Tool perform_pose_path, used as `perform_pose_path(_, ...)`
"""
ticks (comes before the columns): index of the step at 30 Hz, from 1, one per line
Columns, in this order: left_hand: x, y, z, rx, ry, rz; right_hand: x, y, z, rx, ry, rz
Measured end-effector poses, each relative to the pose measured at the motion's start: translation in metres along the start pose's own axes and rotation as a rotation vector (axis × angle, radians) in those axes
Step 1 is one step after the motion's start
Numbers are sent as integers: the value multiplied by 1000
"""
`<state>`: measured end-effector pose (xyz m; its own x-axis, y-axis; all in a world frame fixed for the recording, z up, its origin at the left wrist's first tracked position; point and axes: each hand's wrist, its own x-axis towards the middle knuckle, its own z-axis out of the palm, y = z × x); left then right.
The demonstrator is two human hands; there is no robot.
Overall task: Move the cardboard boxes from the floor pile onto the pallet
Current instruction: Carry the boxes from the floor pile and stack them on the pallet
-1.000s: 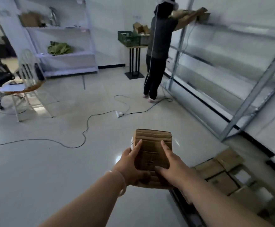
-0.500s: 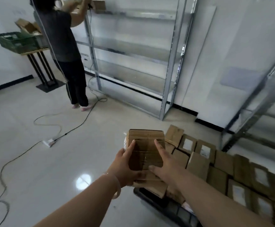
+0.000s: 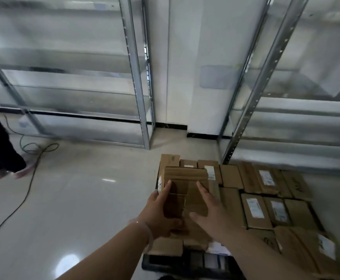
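I hold a small brown cardboard box [image 3: 186,185] upright in front of me, above the near left corner of the pallet. My left hand [image 3: 161,213] grips its left side and bottom, and my right hand [image 3: 211,211] grips its right side with the thumb across the front. Below lies the black pallet [image 3: 165,261], covered by several flat-lying cardboard boxes [image 3: 266,199], some with white labels. The floor pile is out of view.
Metal shelving racks [image 3: 138,77] stand against the white wall behind the pallet, another rack [image 3: 266,77] to the right. A person's leg and feet [image 3: 1,158] are at the left edge beside cables [image 3: 31,158] trailing over the glossy floor.
My view has swung right, from the open floor and the standing person to the pallet. The box stays in both hands and now hangs over the pallet's stacked boxes.
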<state>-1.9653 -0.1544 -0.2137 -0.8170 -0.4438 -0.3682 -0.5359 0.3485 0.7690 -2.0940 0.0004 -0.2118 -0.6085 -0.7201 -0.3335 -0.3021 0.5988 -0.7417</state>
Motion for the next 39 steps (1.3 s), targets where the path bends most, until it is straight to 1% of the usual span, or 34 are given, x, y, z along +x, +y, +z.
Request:
perform_pose_path(4, 61, 12, 0, 65, -21, 4, 49, 18, -22, 13, 11, 43)
perform_pose_path(9, 122, 21, 7, 49, -7, -10, 109, 39, -49, -22, 13, 48)
perform_pose_path(14, 177, 7, 19, -9, -35, -42, 158, 63, -51, -5, -21, 100)
perform_pose_path(19, 249, -27, 28, -4, -28, -45, 220, 90, -37, 18, -25, 173)
perform_pose_path(22, 303, -49, 36, -1, -23, -37, 265, 112, -26, 16, 24, 225)
perform_pose_path(24, 347, -68, 45, -30, -53, -34, 303, 132, -17, 17, 78, 239)
perform_pose_path(27, 416, -103, 57, -21, -63, -24, 367, 165, -2, -54, 152, 256)
perform_pose_path(29, 460, -126, 66, -18, -70, -10, 408, 187, 10, -28, 182, 277)
perform_pose_path(33, 537, -172, 84, 73, -156, 17, 477, 231, 36, 27, 239, 305)
perform_pose_path(36, 581, -201, 95, 131, -210, 40, 513, 257, 52, 21, 250, 312)
perform_pose_path(39, 613, -226, 109, 133, -203, 49, 540, 277, 66, 12, 204, 344)
